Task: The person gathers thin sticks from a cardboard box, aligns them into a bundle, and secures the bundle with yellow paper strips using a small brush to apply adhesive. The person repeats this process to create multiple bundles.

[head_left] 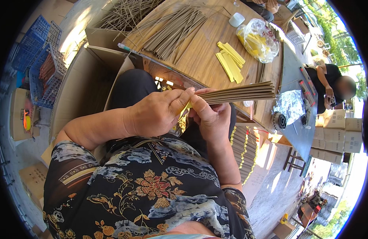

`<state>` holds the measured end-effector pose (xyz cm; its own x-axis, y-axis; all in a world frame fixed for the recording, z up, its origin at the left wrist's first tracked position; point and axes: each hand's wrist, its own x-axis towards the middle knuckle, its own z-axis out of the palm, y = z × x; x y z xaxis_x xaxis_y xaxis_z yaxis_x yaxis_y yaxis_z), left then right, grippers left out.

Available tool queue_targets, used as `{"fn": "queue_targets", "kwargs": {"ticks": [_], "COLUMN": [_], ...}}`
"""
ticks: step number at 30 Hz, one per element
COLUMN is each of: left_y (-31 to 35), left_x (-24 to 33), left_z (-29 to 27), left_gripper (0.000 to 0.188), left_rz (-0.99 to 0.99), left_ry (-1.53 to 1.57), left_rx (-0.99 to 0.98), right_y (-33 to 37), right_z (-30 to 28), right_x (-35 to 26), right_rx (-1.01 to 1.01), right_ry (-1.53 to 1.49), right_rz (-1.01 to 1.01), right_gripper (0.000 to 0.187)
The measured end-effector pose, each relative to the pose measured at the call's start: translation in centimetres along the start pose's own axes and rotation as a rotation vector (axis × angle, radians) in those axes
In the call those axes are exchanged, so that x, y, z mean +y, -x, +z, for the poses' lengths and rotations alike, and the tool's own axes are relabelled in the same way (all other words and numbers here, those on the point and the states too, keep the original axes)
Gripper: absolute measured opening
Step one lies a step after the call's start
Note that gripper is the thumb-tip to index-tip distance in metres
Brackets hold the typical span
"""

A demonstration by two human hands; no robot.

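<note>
In front of my lap, my right hand is closed around one end of a bundle of thin brown incense sticks. The sticks point off to the right, slightly fanned at their far ends. Close against it, my left hand pinches a yellow paper strip at the gripped end of the bundle. Fingers hide most of that strip. On the wooden table lie more yellow paper strips and a large spread of loose incense sticks.
A clear bag of yellow strips and a white cup stand farther back. An open cardboard box is at my left, near blue crates. Banded sticks lie below the table. Another person is at right.
</note>
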<state>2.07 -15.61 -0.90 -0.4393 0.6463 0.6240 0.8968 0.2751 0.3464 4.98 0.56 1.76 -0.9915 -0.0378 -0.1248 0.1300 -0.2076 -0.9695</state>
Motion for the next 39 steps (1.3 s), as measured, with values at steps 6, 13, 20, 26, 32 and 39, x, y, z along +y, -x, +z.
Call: {"fn": "queue_targets", "kwargs": {"ticks": [6,13,20,26,32,39], "left_y": [0.0,-0.2,-0.4,-0.5,-0.5,-0.9], "left_x": [-0.6,-1.1,-1.3,-1.5,-1.4,-1.3], "left_z": [0.0,0.1,-0.1,-0.3,-0.5,-0.8], "left_gripper": [0.061,0.057,0.056,0.057,0.062,0.059], "left_rz": [-0.016,-0.008,0.000,-0.036,-0.073,-0.094], "left_ry": [-0.055,-0.204,-0.270,-0.223,-0.094,0.076], "left_rx": [-0.058,-0.087,-0.096,-0.096,-0.070,-0.053], "right_y": [-1.1,-2.2,-2.5,-2.5,-2.6,-2.9], "right_z": [-0.5,-0.9,-1.0,-1.5,-1.5,-1.9], "right_x": [0.7,0.4,-0.4,-0.6,-1.2,-1.5], "right_rx": [-0.043,-0.118,-0.145,-0.238,-0.302,-0.360], "right_ry": [-0.037,-0.040,0.083,0.073,0.127,0.179], "right_rz": [0.010,0.000,-0.042,-0.061,-0.014,-0.040], "right_gripper": [0.022,0.030,0.036,0.034,0.030,0.029]}}
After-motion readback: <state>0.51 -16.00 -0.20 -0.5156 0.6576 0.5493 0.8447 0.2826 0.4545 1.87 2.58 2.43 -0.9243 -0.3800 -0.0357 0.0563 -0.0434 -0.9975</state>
